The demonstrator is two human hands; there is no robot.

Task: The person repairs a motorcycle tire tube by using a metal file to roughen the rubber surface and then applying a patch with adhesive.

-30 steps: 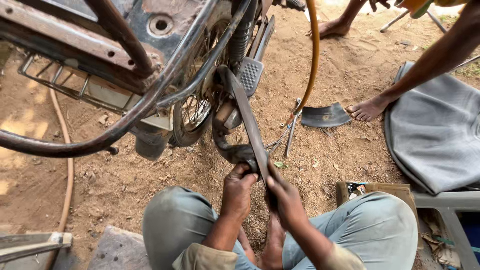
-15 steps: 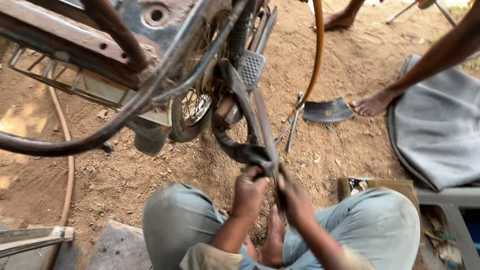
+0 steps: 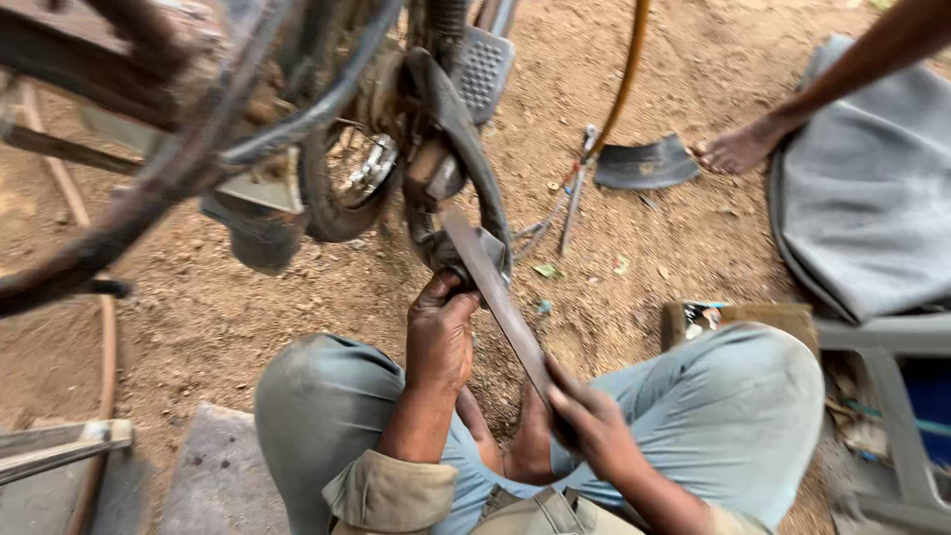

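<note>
Head view shows the left hand (image 3: 441, 337) clenched on the black rubber tube (image 3: 466, 149) by the wheel (image 3: 342, 188), pinning it. Right hand (image 3: 594, 421) grasps the flat metal bar (image 3: 495, 292), wedged in to pry.

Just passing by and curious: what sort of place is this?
Probably an open-air roadside repair spot for two-wheelers: bare dirt ground, a wheel overhead, hand tools lying loose on the earth.
</note>
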